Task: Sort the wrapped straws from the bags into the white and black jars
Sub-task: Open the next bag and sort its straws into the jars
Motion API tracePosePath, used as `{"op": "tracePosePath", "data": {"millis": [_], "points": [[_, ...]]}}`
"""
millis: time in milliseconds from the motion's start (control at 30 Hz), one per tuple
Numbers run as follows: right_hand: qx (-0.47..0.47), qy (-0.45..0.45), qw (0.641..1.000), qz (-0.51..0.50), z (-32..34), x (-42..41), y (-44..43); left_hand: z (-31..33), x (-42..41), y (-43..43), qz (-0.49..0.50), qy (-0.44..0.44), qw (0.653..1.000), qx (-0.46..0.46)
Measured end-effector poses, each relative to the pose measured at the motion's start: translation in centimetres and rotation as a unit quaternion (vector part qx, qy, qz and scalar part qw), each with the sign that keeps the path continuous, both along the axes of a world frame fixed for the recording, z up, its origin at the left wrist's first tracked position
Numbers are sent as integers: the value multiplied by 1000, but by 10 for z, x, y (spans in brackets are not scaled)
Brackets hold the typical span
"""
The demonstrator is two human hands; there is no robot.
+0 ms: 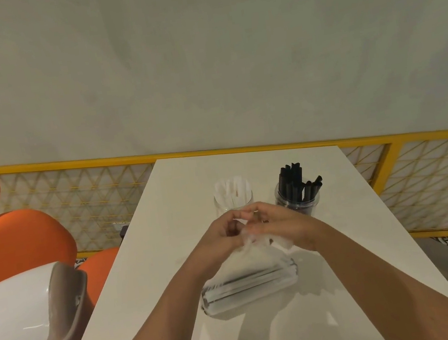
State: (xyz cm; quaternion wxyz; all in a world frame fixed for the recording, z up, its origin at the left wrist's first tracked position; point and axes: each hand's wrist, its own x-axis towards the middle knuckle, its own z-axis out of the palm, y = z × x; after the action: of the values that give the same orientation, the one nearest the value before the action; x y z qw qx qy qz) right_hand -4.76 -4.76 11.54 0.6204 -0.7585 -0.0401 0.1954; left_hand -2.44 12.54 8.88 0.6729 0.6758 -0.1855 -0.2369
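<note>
Head: left hand, right hand pinch one bag; two jars.

Left hand and right hand pinch a clear plastic straw bag; clear white-straw jar at twelve o'clock, clear black-straw jar at one.

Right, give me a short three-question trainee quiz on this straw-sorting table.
1. True or false: the clear jar of black straws stands to the right of the clear jar of white wrapped straws.
2. What do the left hand and right hand both grip? A) a jar B) the top of the clear plastic bag of straws C) nothing
3. Fill in: both jars stand on the white ____.
Key: 1 true; 2 B; 3 table.
</note>
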Motion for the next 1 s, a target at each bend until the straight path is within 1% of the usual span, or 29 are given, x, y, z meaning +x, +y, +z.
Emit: {"op": "tracePosePath", "data": {"millis": [67,133,233,300,367,400,433,500,533,667,800,867,900,933,1000], "points": [[-37,-5,999,22,-1,-2,-4,-1,1,3,10,15,1000,-18],[-26,-15,999,-32,0,-1,-6,-3,3,8,33,46,998,-34],[58,-20,991,-120,-3,3,-13,-5,6,16,65,71,994,-48],[119,-11,985,-126,-3,3,-13,-2,5,16,81,59,994,-43],[155,-5,980,-123,-1,4,-9,3,4,12,80,32,996,-32],[149,-6,982,-118,-1,5,-6,7,3,10,77,19,996,-27],[117,-10,986,-114,-1,6,-2,11,3,7,77,7,997,-22],[13,-25,995,-94,-3,8,5,17,3,3,87,-3,996,-6],[-14,-30,996,-82,-4,8,8,17,3,2,89,-7,996,5],[13,-50,995,-87,-8,7,15,11,0,-2,79,-56,992,87],[56,-78,987,-127,1,5,9,16,2,6,99,-70,989,84],[60,-96,984,-140,8,5,3,23,2,13,117,-61,989,73],[62,-107,982,-141,11,6,0,29,1,16,124,-51,987,84],[66,-118,981,-141,14,6,-1,34,0,18,117,-46,986,113],[61,-137,979,-141,21,7,0,41,-4,18,73,-31,976,203]]}}
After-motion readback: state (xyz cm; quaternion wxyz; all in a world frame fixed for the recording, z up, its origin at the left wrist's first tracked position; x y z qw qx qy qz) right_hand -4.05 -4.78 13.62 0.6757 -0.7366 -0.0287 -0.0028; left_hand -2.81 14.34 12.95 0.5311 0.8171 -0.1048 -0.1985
